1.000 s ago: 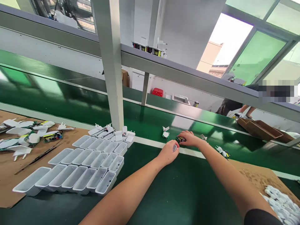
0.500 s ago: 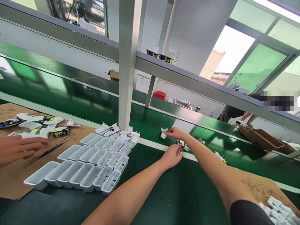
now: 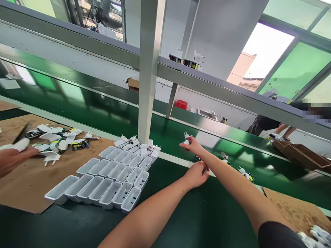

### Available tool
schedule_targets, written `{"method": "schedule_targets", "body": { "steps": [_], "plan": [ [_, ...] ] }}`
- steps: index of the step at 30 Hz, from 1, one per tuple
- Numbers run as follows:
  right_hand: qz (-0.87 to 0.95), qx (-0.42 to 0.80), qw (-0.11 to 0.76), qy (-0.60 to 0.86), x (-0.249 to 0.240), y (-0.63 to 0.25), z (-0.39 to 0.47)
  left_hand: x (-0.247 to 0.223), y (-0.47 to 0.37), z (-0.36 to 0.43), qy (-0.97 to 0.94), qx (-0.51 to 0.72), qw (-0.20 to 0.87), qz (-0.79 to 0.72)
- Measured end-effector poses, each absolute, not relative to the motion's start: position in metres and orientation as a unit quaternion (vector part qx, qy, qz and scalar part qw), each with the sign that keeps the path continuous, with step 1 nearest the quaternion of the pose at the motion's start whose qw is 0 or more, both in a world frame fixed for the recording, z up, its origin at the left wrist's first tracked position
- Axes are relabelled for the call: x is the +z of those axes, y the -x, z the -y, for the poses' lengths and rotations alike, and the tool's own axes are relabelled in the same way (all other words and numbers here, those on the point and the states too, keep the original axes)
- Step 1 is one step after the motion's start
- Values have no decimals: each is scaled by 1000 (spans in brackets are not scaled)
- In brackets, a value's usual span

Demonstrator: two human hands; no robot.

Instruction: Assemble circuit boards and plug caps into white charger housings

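My right hand [image 3: 194,146] reaches over the green belt and pinches a white plug part [image 3: 186,135], its prongs pointing up. Just below it, my left hand [image 3: 198,175] is curled closed at the belt's pale near edge. A small grey bit shows at its fingers, too little to name. Beyond those fingers a small circuit board [image 3: 197,158] is partly hidden. To the left stand rows of white plastic housings [image 3: 100,189], open side up, and several plug parts [image 3: 143,148] rest on the farthest ones.
A co-worker's hand [image 3: 15,159] holds a white part at the left, over cardboard [image 3: 20,187] strewn with boards and plugs. A grey post [image 3: 148,75] rises behind the housings. More plug assemblies [image 3: 245,174] lie on the belt at right. Another person works near a brown box [image 3: 300,153].
My right hand has lifted the plug part off the belt. My left hand stays low and curled. The co-worker's hand now holds a white part and a dark tool. The view has shifted slightly left.
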State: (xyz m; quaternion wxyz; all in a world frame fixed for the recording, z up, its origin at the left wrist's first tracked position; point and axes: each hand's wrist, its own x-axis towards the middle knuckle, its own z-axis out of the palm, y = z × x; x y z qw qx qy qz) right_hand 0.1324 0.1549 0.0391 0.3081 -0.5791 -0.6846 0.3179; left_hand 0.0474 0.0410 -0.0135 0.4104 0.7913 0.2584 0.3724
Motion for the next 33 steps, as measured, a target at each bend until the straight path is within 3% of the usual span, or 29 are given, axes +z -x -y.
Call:
{"method": "schedule_targets", "body": {
  "steps": [8, 18, 27, 33],
  "plan": [
    [495, 405, 546, 541, 72, -217, -53, -11, -46, -37, -791, 375, 399, -274],
    [334, 471, 618, 534, 16, -235, 106, -11, -46, -14, -824, 306, 445, -173],
    [331, 416, 657, 534, -10, -250, 126, 7, -45, -3, -824, 160, 517, -169],
    [277, 464, 679, 497, -8, -256, 130, 15, -45, -3, -810, 140, 536, -195]
  ]
}}
